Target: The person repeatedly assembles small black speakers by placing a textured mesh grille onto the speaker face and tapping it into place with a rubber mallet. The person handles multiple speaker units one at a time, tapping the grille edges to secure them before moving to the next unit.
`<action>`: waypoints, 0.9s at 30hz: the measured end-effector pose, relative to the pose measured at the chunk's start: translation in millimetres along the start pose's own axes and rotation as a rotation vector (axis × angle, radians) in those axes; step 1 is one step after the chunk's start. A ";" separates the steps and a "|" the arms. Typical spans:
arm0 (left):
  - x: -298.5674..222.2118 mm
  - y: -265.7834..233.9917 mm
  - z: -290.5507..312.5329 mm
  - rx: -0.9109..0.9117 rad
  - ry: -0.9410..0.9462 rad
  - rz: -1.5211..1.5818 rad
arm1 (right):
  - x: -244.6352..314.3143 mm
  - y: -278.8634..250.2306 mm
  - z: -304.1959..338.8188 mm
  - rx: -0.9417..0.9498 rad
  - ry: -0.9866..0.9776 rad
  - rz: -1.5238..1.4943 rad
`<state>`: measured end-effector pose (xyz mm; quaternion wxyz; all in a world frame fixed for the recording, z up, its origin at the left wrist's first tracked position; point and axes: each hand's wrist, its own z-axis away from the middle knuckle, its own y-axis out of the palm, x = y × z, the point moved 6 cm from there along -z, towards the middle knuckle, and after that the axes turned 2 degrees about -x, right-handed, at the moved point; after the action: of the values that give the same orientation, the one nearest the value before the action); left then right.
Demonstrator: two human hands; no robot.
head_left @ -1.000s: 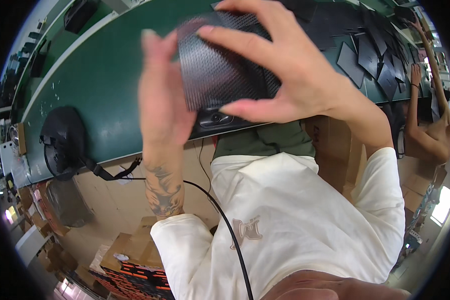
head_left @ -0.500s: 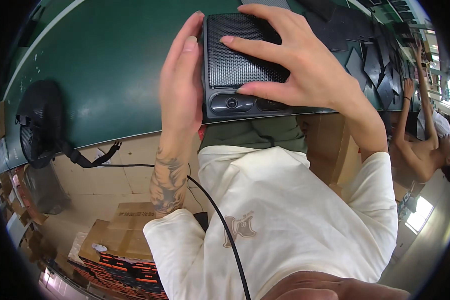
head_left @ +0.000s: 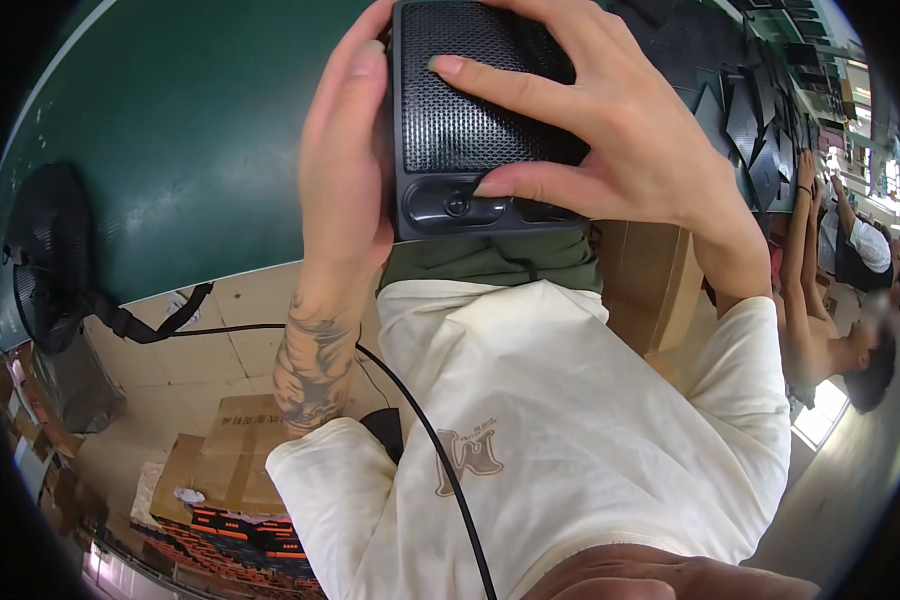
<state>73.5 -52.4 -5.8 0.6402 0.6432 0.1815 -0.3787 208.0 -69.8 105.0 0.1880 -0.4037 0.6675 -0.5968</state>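
A black box-shaped speaker (head_left: 448,140) with a woven-looking mesh grille sits at the near edge of the green table, partly cut off by the top of the view. Along its near side runs a glossy panel with a small round knob or socket. My left hand (head_left: 348,150) lies flat along the speaker's left side, fingers straight and thumb up, bracing it. My right hand (head_left: 605,115) grips from above and the right, with thumb and index finger spread on the grille. Its other fingers reach over the far part, where their tips are cut off.
The green table (head_left: 190,150) holds a black cap-like item with a strap (head_left: 55,250) at left. Several dark flat panels (head_left: 755,130) lie at right. Cardboard boxes (head_left: 235,440) are stacked on the floor at left. A black cable (head_left: 420,395) crosses my shirt. Other people (head_left: 820,320) sit at right.
The speaker looks slightly larger and higher in view, with both hands still on it. My right fingers have shifted farther over its far part. The whole view has slid a little.
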 end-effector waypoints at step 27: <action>-5.1 -5.6 -41.6 -0.058 -0.100 -0.330 | -10.4 15.1 11.6 -0.065 -0.002 -0.082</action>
<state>76.8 -10.5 -10.4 0.5958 0.5662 0.2634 -0.5050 218.0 -70.0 85.8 0.1507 -0.4371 0.6691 -0.5818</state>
